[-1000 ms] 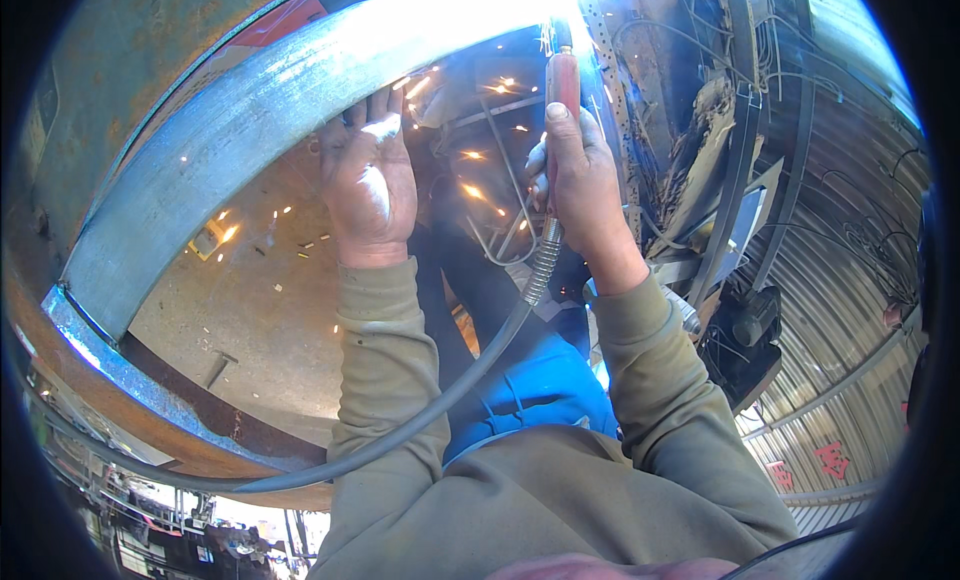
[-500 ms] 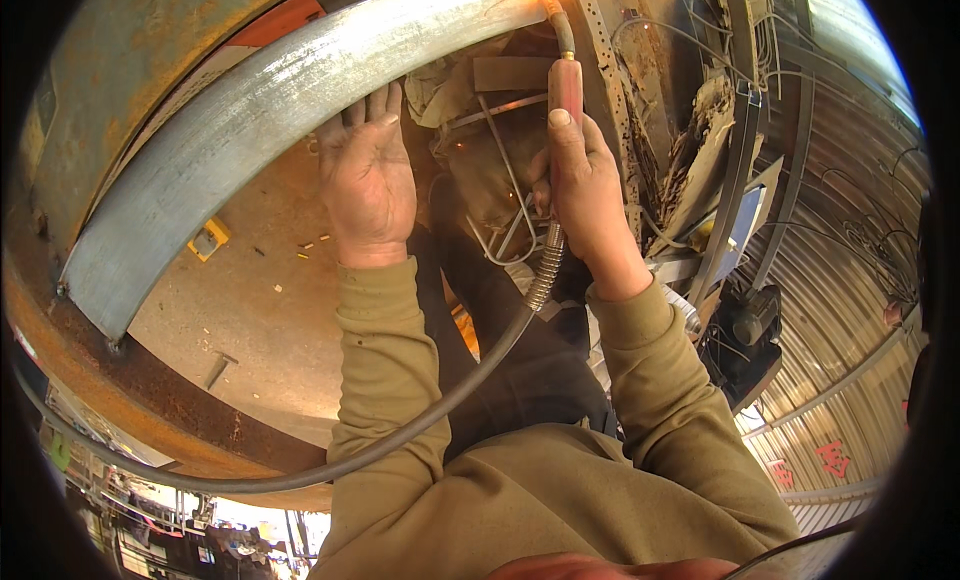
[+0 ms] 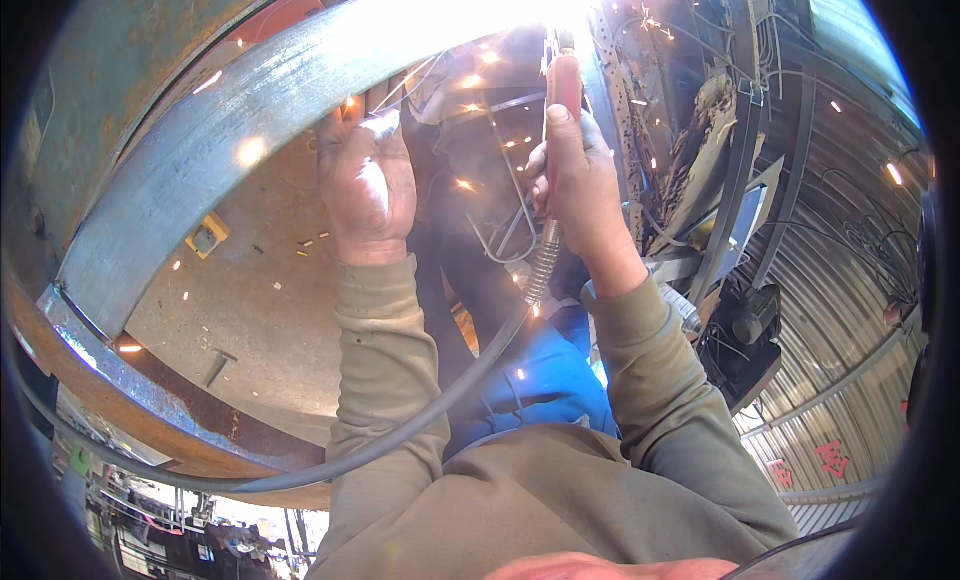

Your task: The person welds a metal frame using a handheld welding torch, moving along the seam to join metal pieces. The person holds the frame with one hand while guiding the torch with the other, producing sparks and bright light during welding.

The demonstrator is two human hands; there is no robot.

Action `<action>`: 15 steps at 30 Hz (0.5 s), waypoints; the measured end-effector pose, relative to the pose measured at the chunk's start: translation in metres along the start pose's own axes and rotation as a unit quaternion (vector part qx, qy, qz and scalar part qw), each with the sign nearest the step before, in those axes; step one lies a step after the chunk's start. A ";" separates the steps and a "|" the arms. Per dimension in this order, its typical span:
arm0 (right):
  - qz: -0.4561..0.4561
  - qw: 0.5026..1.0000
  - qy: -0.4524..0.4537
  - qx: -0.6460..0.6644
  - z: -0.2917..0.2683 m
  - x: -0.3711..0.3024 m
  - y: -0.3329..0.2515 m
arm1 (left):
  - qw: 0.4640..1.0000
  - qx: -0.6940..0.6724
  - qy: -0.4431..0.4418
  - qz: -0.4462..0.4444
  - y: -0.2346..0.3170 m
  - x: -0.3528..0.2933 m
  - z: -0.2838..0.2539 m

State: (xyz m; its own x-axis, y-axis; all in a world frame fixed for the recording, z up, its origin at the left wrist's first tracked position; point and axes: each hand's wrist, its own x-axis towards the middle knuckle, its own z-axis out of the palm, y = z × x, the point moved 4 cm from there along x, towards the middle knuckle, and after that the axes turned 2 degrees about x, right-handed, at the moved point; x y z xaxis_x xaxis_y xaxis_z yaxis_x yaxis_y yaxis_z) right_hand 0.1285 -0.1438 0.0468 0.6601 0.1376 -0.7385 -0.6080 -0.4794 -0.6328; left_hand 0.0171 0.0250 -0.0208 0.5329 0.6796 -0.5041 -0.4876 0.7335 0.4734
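My right hand [image 3: 588, 185] is wrapped round the reddish handle of a welding torch [image 3: 565, 84], thumb along its top. The torch points up toward the far end of a grey metal tube [image 3: 210, 160], where a white glare hides its tip and the spot it meets. Sparks spray out from that glare. Palm up and fingers stretched, my left hand [image 3: 368, 195] rests against the near edge of the tube; its fingertips are partly hidden there. From the torch a spring-sleeved hose [image 3: 440, 405] curves down across my left forearm.
A rusty steel beam [image 3: 170, 405] meets the tube's near end at left. Below lie a yellow object [image 3: 207, 237] and a bolt-like piece [image 3: 219, 367] on the floor. Perforated metal [image 3: 612, 110], bars and a black device [image 3: 745, 330] stand at right.
The small orange glow at the torch tip has become a broad white glare with flying sparks and haze. Both hands have stayed nearly in place.
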 end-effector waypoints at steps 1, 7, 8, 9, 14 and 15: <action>-0.009 1.000 0.000 -0.009 0.000 0.001 -0.001 | 1.000 -0.001 -0.023 0.005 0.001 0.000 0.002; -0.030 0.999 0.006 -0.038 0.001 0.007 0.000 | 0.999 -0.019 -0.029 0.003 0.000 0.001 0.003; -0.034 0.999 0.005 -0.036 0.001 0.007 0.000 | 0.999 -0.022 -0.035 0.002 0.000 0.001 0.003; -0.038 0.999 0.004 -0.034 0.002 0.006 0.000 | 0.999 -0.019 -0.032 0.001 0.000 0.002 0.003; -0.030 0.998 0.007 -0.051 -0.002 0.000 0.000 | 0.998 0.020 -0.054 0.000 0.002 0.002 0.010; -0.032 0.998 0.006 -0.053 -0.002 -0.001 0.000 | 0.998 0.019 -0.058 -0.001 0.002 0.002 0.011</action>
State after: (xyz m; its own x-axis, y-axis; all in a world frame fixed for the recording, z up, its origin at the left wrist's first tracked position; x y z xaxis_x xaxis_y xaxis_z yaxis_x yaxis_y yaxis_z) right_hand 0.1288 -0.1456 0.0485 0.7017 0.1616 -0.6939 -0.5140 -0.5596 -0.6501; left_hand 0.0248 0.0275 -0.0134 0.6108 0.6717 -0.4192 -0.4614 0.7323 0.5009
